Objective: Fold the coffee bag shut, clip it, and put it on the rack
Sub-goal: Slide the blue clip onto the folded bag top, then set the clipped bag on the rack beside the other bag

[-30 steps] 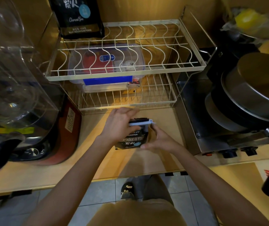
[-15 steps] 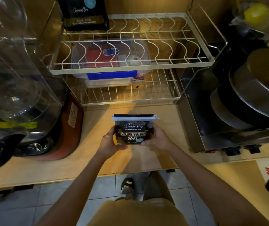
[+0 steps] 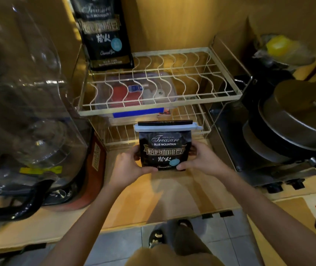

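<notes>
I hold a small black coffee bag point(image 3: 164, 150) upright between both hands, above the wooden counter and in front of the rack's lower shelf. Its top is folded over, and a pale blue clip point(image 3: 166, 128) is clamped across the fold. My left hand point(image 3: 128, 166) grips the bag's left side and my right hand point(image 3: 201, 160) grips its right side, thumbs on the front near the bottom. The cream wire rack point(image 3: 159, 110) stands just behind the bag. A second, taller black coffee bag point(image 3: 105, 35) stands at the back left of the rack's upper shelf.
A clear plastic box point(image 3: 134, 93) with red and blue contents lies on the lower shelf. A large clear blender jar point(image 3: 25, 93) with a black handle stands to the left. Metal pots point(image 3: 297, 120) on a stove are on the right. The wooden counter point(image 3: 163, 196) lies below my hands.
My left hand came off the clip on top and went to the bag's left side. Both hands then lifted the clipped bag upright and a little toward the rack.
</notes>
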`<control>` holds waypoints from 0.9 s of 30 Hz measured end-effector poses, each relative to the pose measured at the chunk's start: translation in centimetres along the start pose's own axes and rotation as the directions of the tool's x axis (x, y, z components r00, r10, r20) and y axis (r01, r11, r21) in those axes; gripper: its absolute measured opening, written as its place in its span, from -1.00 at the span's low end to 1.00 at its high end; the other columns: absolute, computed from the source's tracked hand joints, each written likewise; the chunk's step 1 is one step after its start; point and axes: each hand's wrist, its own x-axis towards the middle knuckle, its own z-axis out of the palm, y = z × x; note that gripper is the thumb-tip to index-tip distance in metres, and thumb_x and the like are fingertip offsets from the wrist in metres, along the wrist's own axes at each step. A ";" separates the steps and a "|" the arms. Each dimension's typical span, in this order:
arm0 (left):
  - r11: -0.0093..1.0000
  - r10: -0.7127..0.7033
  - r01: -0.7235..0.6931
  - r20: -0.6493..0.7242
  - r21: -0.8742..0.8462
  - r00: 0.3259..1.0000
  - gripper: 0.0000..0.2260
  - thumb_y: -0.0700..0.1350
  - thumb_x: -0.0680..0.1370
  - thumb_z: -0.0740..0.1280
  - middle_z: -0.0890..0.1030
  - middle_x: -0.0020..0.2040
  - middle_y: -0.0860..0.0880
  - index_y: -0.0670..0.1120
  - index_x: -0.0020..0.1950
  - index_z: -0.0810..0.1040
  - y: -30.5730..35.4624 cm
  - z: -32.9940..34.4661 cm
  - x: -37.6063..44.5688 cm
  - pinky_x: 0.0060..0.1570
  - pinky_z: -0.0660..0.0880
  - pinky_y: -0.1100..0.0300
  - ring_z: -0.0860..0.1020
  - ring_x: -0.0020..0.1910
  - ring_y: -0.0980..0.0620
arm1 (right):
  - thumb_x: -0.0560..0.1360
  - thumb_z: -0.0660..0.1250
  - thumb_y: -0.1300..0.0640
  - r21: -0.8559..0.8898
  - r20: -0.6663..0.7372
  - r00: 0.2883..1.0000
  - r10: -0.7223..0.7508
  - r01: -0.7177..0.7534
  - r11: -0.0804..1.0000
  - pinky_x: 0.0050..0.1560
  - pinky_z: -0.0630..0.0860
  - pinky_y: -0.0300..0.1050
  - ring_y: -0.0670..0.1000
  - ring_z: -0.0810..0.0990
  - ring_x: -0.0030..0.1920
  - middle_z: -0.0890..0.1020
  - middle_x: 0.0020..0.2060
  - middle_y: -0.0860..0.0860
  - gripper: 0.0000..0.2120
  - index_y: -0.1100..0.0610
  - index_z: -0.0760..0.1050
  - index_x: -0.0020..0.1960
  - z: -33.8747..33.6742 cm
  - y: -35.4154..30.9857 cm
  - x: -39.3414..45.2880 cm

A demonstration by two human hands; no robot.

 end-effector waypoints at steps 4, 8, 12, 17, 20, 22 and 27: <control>0.995 0.094 -0.097 -0.062 -0.039 0.994 -0.44 -0.05 0.15 0.58 0.61 -0.05 0.09 -0.08 0.10 0.53 4.4 -3.9 1.1 -0.06 0.50 0.35 0.57 -0.05 0.16 | 0.18 0.58 0.26 -0.049 0.001 0.995 -0.098 0.098 0.994 0.05 0.49 -0.32 -0.19 0.56 0.03 0.58 -0.01 -0.20 -0.40 0.01 0.43 0.13 -3.6 -5.0 -0.2; 0.976 0.138 -0.154 -0.107 -0.154 0.985 -0.55 -0.14 0.15 0.58 0.55 -0.14 0.26 0.03 -0.02 0.56 8.8 -7.6 2.6 -0.18 0.42 0.61 0.53 -0.14 0.46 | 0.19 0.57 0.23 -0.044 -0.018 0.985 -0.174 0.173 0.984 0.05 0.54 -0.32 -0.17 0.60 0.05 0.63 -0.01 -0.15 -0.48 -0.08 0.48 0.05 -6.8 -9.3 0.2; 0.967 0.165 -0.193 -0.173 -0.163 0.971 -0.49 -0.14 0.17 0.56 0.56 -0.13 0.21 -0.07 0.09 0.54 12.0 -10.3 4.5 -0.21 0.43 0.62 0.51 -0.23 0.52 | 0.21 0.55 0.27 0.022 -0.024 0.971 -0.236 0.236 0.971 0.04 0.57 -0.26 -0.15 0.62 0.05 0.65 0.01 -0.11 -0.44 0.00 0.45 0.14 -9.7 -13.2 1.8; 0.953 0.198 -0.250 -0.270 -0.172 0.942 -0.53 -0.08 0.22 0.53 0.63 0.00 0.10 0.00 0.10 0.53 14.4 -13.0 7.6 0.05 0.50 0.25 0.56 0.00 0.23 | 0.19 0.54 0.17 0.065 -0.093 0.946 -0.309 0.315 0.947 0.14 0.55 -0.04 -0.04 0.64 0.06 0.69 -0.06 -0.09 -0.40 0.05 0.41 0.18 -12.1 -17.3 4.8; 0.944 0.210 -0.282 -0.350 -0.172 0.913 -0.51 -0.11 0.25 0.51 0.62 0.10 -0.02 -0.08 0.16 0.51 15.2 -14.0 9.9 0.09 0.50 0.19 0.56 0.08 0.09 | 0.25 0.51 0.24 0.069 -0.131 0.925 -0.356 0.366 0.928 0.21 0.50 -0.02 -0.02 0.57 0.16 0.60 0.12 0.02 -0.45 0.06 0.41 0.18 -12.8 -19.1 7.1; 0.944 0.212 -0.292 -0.399 -0.154 0.892 -0.53 -0.11 0.26 0.51 0.62 0.08 0.00 -0.11 0.15 0.52 15.5 -14.3 11.4 0.01 0.48 0.33 0.56 0.05 0.10 | 0.28 0.50 0.26 0.072 -0.163 0.914 -0.373 0.388 0.919 0.23 0.46 -0.02 -0.01 0.51 0.22 0.56 0.15 0.00 -0.43 0.09 0.40 0.23 -12.9 -19.8 8.8; 0.958 0.191 -0.272 -0.501 -0.094 0.844 -0.54 -0.15 0.29 0.50 0.63 0.04 -0.06 -0.18 0.15 0.52 14.9 -13.7 15.1 -0.15 0.43 0.61 0.55 -0.04 0.15 | 0.28 0.52 0.16 0.103 -0.208 0.935 -0.288 0.313 0.944 0.27 0.43 0.03 0.04 0.46 0.25 0.52 0.26 0.10 -0.38 0.15 0.39 0.29 -12.1 -18.7 13.8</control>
